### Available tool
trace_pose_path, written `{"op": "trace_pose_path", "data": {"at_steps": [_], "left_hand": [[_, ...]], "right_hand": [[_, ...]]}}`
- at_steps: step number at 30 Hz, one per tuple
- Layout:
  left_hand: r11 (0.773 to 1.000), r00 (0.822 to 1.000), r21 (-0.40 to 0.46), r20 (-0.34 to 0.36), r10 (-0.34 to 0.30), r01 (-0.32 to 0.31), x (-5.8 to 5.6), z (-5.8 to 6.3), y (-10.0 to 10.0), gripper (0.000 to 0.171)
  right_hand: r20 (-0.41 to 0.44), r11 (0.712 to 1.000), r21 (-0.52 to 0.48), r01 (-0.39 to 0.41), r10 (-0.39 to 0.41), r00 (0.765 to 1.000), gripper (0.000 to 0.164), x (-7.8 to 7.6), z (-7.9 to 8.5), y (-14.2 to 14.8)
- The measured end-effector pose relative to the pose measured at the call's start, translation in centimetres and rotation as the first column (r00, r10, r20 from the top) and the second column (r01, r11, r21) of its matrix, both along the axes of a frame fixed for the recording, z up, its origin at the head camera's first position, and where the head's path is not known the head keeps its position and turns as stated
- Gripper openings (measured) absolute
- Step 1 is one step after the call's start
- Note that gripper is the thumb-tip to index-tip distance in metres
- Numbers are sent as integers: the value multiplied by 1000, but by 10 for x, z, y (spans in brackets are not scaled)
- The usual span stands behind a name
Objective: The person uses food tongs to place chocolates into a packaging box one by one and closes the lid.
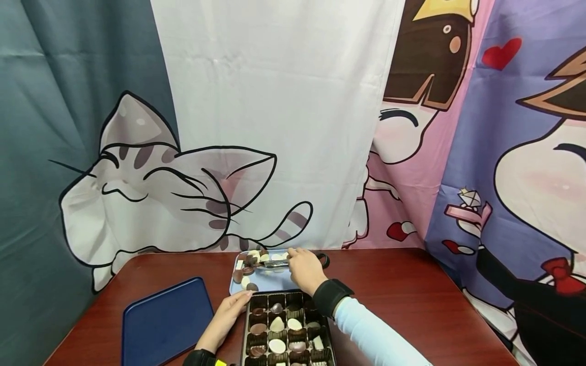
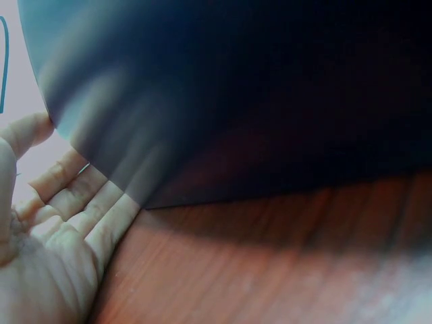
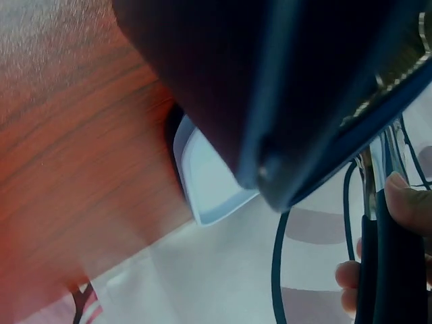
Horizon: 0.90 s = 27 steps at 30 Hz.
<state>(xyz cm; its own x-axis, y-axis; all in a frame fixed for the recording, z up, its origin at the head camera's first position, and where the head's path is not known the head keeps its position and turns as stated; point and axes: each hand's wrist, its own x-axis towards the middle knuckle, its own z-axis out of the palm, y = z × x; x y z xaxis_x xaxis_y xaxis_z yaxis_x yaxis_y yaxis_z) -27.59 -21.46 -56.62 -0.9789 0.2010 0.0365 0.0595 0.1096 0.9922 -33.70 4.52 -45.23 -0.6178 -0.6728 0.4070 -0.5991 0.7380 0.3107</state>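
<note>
In the head view my left hand [image 1: 228, 316] holds the far left corner of a dark, divided chocolate box [image 1: 294, 299], thumb at its rim. The left wrist view has the fingers [image 2: 101, 202] against the box's smooth dark side. Egg-shaped, round and white-bar chocolates [image 1: 276, 324] fill many compartments. My right hand [image 1: 305, 269] grips metal tongs [image 1: 275, 264] by their black handles, reaching across the box's far edge. The tong tips point left, overlapping dark chocolates [image 1: 249, 262] on a light blue tray [image 1: 272, 282].
A dark blue tray [image 1: 167, 323] lies at the left of the reddish-brown wooden table [image 1: 389, 305]. More chocolates [image 1: 245, 281] sit along the light blue tray's left side. Cartoon-printed curtains [image 1: 274, 101] hang right behind the table.
</note>
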Motion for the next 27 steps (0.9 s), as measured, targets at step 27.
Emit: {"op": "trace_pose_path", "data": {"at_steps": [27], "left_hand": [[998, 994, 8, 87, 66, -67, 19, 32, 17, 56]], "right_hand": [[27, 936, -256, -241, 257, 966, 34, 132, 66, 148]]}}
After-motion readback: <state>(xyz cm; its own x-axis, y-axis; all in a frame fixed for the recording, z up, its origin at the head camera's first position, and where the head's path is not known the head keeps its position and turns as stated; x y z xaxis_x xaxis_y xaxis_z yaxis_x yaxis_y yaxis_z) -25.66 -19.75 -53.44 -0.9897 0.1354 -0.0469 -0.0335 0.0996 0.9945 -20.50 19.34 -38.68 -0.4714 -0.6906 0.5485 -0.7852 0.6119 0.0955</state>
